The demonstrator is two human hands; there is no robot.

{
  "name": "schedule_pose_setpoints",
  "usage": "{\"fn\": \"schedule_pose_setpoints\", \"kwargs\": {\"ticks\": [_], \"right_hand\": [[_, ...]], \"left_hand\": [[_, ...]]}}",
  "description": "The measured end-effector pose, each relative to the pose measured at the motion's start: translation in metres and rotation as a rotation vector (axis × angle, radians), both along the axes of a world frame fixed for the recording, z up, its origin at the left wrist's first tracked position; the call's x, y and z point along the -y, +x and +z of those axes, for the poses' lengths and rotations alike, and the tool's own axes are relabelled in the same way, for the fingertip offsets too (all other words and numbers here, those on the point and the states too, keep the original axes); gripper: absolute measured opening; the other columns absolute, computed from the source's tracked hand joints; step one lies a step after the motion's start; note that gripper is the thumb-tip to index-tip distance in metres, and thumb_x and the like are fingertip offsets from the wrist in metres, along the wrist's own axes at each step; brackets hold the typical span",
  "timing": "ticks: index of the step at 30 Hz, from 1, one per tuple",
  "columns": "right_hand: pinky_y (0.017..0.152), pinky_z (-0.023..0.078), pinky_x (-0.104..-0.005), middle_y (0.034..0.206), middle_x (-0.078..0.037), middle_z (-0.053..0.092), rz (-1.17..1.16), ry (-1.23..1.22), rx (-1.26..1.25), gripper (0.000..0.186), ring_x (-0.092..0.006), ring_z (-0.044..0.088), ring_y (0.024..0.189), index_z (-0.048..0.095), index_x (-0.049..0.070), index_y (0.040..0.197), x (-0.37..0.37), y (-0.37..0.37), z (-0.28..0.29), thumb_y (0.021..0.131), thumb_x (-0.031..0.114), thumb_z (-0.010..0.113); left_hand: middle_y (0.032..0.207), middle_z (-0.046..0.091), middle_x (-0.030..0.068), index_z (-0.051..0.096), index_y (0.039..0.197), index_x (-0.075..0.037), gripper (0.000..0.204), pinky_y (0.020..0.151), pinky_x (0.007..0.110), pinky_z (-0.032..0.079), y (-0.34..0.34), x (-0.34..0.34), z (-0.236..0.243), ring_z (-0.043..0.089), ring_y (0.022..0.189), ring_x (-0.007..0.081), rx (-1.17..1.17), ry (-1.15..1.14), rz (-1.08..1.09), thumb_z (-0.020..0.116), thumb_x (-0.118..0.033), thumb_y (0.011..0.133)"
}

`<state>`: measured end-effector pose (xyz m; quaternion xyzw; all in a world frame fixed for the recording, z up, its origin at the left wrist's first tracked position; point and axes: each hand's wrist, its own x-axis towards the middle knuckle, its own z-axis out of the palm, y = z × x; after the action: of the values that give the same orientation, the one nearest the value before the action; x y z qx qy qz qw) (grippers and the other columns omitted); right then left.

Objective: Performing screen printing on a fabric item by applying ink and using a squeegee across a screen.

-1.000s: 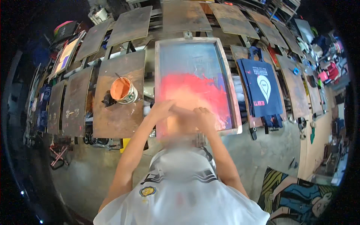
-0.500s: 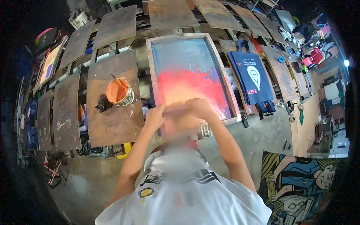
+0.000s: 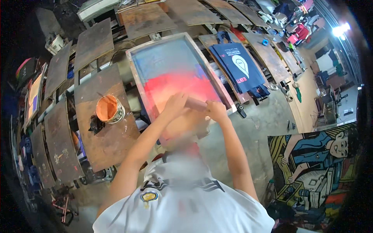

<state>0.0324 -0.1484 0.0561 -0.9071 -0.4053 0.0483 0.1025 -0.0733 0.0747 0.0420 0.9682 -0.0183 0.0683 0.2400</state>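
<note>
A wooden-framed printing screen lies in front of me, with red and orange ink spread over the near half of its bluish mesh. My left hand and my right hand are both closed around a squeegee, one at each end. The squeegee sits over the near part of the screen, slanting so that its left end is farther from me. Its lower edge is hidden, so contact with the mesh cannot be seen. A blur covers the screen's near end.
An orange ink bucket with a stick in it stands on a brown board to the left, beside a crumpled black thing. Navy tote bags lie stacked on the right. More boards line the far side.
My view has turned, so the screen, bucket and bags appear farther left. Both hands have moved rightward over the screen with the squeegee, which has gone from nearly level to slanted.
</note>
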Motion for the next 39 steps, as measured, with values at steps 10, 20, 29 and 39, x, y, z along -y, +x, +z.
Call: {"fn": "schedule_pose_setpoints", "kwargs": {"ticks": [10, 20, 29, 39], "right_hand": [[0.073, 0.053, -0.0505, 0.081, -0.02, 0.069, -0.144, -0.008, -0.197, 0.026, -0.0405, 0.068, 0.08, 0.067, 0.006, 0.09, -0.029, -0.012, -0.009, 0.075, 0.027, 0.068], [0.073, 0.052, -0.0489, 0.086, -0.023, 0.067, -0.057, 0.366, -0.255, 0.031, -0.0392, 0.067, 0.08, 0.064, 0.002, 0.093, -0.068, -0.069, -0.005, 0.073, 0.024, 0.073], [0.074, 0.054, -0.0491, 0.092, -0.023, 0.067, -0.216, 0.254, -0.338, 0.033, -0.0395, 0.068, 0.084, 0.053, 0.001, 0.105, -0.037, -0.013, 0.005, 0.079, 0.017, 0.067], [0.075, 0.056, -0.048, 0.098, -0.022, 0.067, 0.019, 0.091, -0.224, 0.035, -0.0379, 0.069, 0.086, 0.052, 0.001, 0.11, -0.079, 0.049, -0.014, 0.082, 0.019, 0.063]], "left_hand": [[0.114, 0.057, 0.0166, 0.053, 0.119, -0.007, 0.061, 0.089, 0.047, 0.048, 0.019, -0.034, -0.005, 0.058, 0.106, 0.0368, -0.065, 0.02, -0.052, 0.081, -0.032, 0.07], [0.1, 0.064, 0.0104, 0.058, 0.1, -0.011, 0.057, 0.079, 0.045, 0.049, 0.007, -0.094, 0.008, 0.063, 0.095, 0.0326, -0.295, 0.284, -0.102, 0.088, -0.036, 0.06], [0.102, 0.065, 0.0072, 0.061, 0.1, -0.013, 0.056, 0.085, 0.043, 0.047, 0.121, -0.032, 0.011, 0.061, 0.103, 0.0292, -0.174, 0.43, -0.127, 0.089, -0.03, 0.055], [0.108, 0.064, 0.0092, 0.06, 0.106, -0.011, 0.062, 0.094, 0.048, 0.042, 0.088, -0.083, -0.002, 0.056, 0.111, 0.0311, -0.109, 0.416, 0.079, 0.088, -0.041, 0.058]]}}
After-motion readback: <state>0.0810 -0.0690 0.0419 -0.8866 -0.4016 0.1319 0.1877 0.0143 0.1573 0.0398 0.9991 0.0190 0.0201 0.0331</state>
